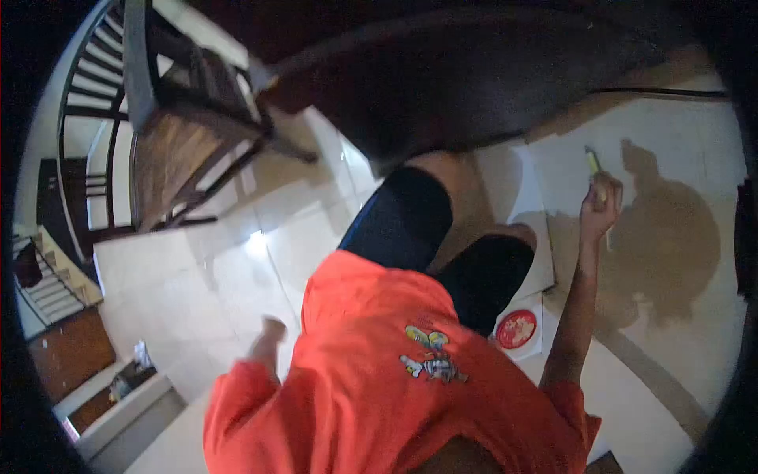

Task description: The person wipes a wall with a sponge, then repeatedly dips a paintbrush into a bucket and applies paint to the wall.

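Note:
My right hand (602, 201) is raised at the right, its fingers wrapped round a slim yellow-green stick (594, 161) with a dark tip; its exact kind does not show. The stick points up and away from me. My left hand (273, 325) hangs low at my left side, smeared by motion, and its fingers do not show clearly. Beside my right thigh lies a round red dish (517, 329) with something whitish in it. My red shirt (379, 332) and bent legs in dark shorts (410, 213) fill the middle.
A wooden chair (178, 150) stands at the upper left. Large dark furniture (442, 79) spans the top, with a dark cable (671, 92) to its right. Pale tiles (229, 276) cover the floor. An open box or drawer (126, 387) with small items is at the lower left.

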A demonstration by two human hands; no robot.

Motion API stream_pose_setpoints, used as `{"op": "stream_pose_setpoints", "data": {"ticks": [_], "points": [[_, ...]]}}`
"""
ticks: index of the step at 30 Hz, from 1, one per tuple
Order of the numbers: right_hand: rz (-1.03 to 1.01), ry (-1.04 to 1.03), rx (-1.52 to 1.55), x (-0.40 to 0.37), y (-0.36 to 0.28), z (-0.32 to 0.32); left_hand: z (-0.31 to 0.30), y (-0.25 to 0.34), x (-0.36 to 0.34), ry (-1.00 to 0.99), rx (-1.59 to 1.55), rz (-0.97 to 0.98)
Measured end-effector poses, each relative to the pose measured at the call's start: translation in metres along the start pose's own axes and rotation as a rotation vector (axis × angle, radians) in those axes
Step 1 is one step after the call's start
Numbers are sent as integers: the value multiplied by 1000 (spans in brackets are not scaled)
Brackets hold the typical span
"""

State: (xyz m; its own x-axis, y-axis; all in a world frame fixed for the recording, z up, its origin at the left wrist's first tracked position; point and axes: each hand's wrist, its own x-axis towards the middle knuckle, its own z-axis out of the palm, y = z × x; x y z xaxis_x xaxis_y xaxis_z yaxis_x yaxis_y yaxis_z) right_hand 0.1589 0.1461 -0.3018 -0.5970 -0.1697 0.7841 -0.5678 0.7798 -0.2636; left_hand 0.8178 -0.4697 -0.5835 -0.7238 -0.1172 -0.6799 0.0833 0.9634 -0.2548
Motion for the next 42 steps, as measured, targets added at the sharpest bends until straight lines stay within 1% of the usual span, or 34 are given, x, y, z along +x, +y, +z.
{"op": "stream_pose_setpoints", "data": {"ticks": [1,2,3,4,5,6,8,9,11,12,15,18,19,21,22,23,24,25,26,27,29,30,32,34,35,36,37,38,39,40,41,42], "points": [[58,-15,-3,4,2,5,-13,-10,41,40,12,7],[129,-70,3,-2,-1,1,10,17,92,24,45,36],[144,-110,-1,-12,-9,-8,25,32,117,-26,68,69],[162,-86,11,-11,-11,-7,13,61,163,-51,87,88],[169,-39,22,-3,-9,-2,-9,80,189,-51,108,97],[160,-42,21,-3,-6,-2,-21,93,203,-61,131,111],[81,-19,30,-5,2,-1,-68,112,234,-76,179,140],[76,-24,25,-7,2,-4,-95,120,243,-87,205,158],[39,-39,-59,-2,-1,-5,-160,119,274,-93,263,173],[36,-34,-53,2,-4,-5,-190,114,283,-105,294,177],[67,-53,11,5,-14,-3,-264,96,278,-170,381,187],[90,-16,-7,3,-9,0,-325,82,244,-246,461,203],[53,-35,-40,3,-5,-2,-343,78,228,-270,488,211],[11,-58,-58,3,2,-3,-446,76,195,-55,323,-40],[13,-54,-70,2,5,-3,-488,89,174,123,420,-20],[15,-53,-78,1,5,-1,-532,106,157,229,385,-16],[13,-62,-59,-2,7,1,-547,123,149,360,419,53],[63,-48,-96,-5,8,3,-568,136,133,449,352,147],[112,-31,-143,-7,9,3,-571,151,130,587,213,262],[111,-29,-148,-6,7,4,-590,157,120,588,171,435],[99,11,-112,-4,3,3,-606,173,114,665,165,437],[101,17,-133,-1,2,1,-603,177,119,677,167,456],[20,-60,-132,5,0,-6,-585,177,131,446,-184,365],[171,-10,-30,-3,-1,-6,-576,155,132,517,-353,385],[117,-25,-18,-1,2,-7,-567,143,135,573,-364,409],[64,-42,-10,1,3,-10,-564,139,126,576,-366,361],[117,-17,10,-5,7,-8,-563,135,127,536,-448,373],[166,7,34,-9,7,-7,-559,132,134,597,-465,384],[324,-10,81,-5,-6,-12,-553,128,145,634,-529,365],[477,-23,134,0,-18,-17,-542,129,157,559,-635,253],[376,-15,59,1,-17,-19,-552,131,158,423,-575,134],[276,-12,-11,-1,-14,-18,-559,130,170,377,-551,268]]}}
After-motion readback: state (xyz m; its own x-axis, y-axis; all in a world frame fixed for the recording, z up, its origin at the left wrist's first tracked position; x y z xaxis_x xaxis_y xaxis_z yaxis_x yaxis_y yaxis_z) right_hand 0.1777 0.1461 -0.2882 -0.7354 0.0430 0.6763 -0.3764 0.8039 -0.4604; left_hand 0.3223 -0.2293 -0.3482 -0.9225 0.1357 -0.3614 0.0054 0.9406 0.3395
